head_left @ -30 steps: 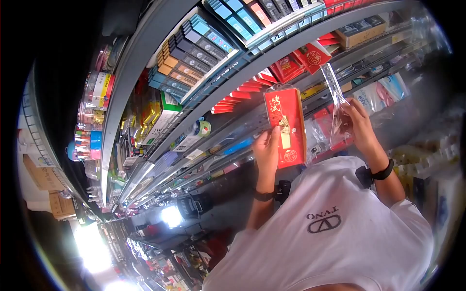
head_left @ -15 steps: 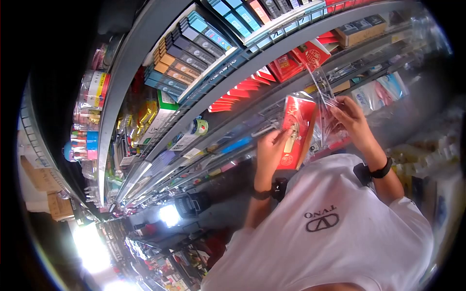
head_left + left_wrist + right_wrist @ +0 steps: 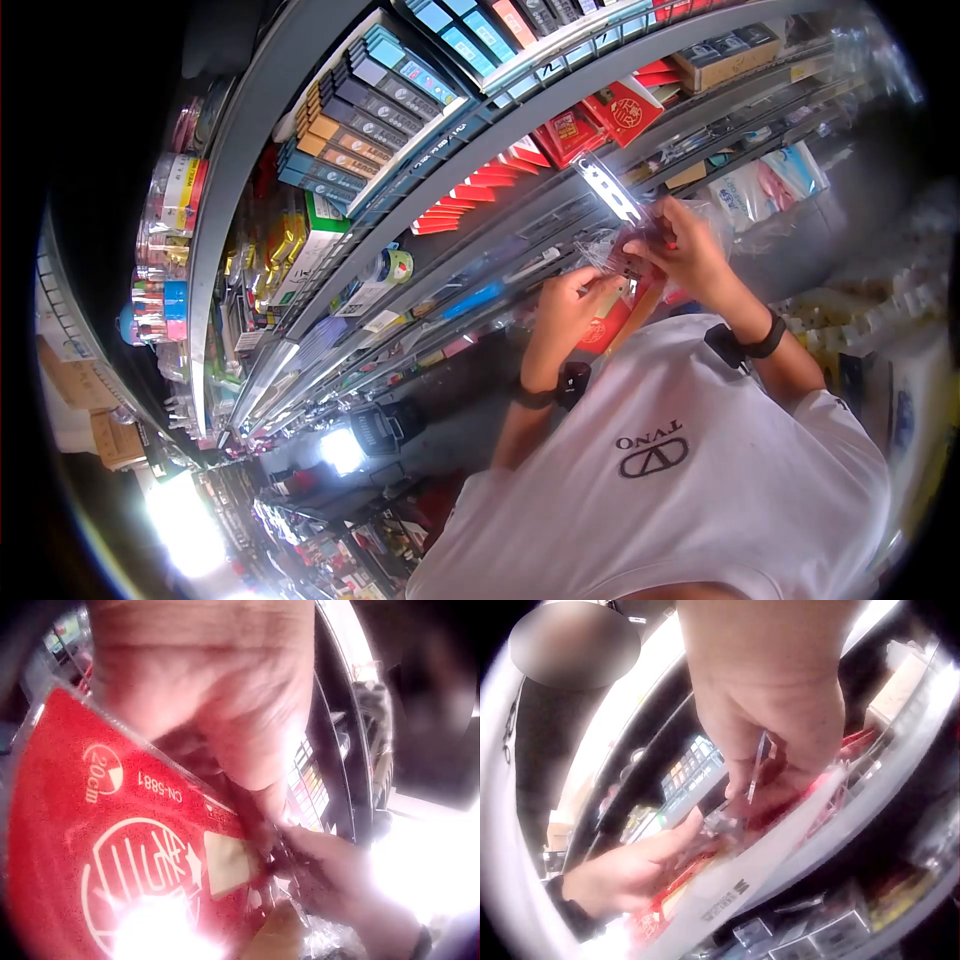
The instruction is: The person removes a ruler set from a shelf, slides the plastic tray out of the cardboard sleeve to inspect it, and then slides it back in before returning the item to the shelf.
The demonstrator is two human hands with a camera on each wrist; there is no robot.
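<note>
My left hand (image 3: 568,318) grips a flat red packet (image 3: 135,817), printed "20cm" and "CN-5881" in the left wrist view. In the head view the packet is tilted, and both hands hide much of its upper part. My right hand (image 3: 692,255) pinches a clear, ruler-like plastic strip (image 3: 608,190) that glints and slants up toward the shelf. Seen from the right wrist, the strip (image 3: 757,769) stands edge-on between thumb and fingers. Crinkled clear plastic (image 3: 600,250) lies between the hands, close to the fingertips of both.
Shelves run along the far side, with boxed goods (image 3: 360,140) in rows and fanned red packets (image 3: 465,200) below them. Another red packet (image 3: 625,108) lies farther right. Clear jars (image 3: 165,240) stand at the left. A plastic-wrapped pack (image 3: 770,185) is on a lower right shelf.
The right hand has moved left with the clear strip, bringing it over the red packet's upper end. The packet has tilted and is now largely covered by the hands, which are closer together.
</note>
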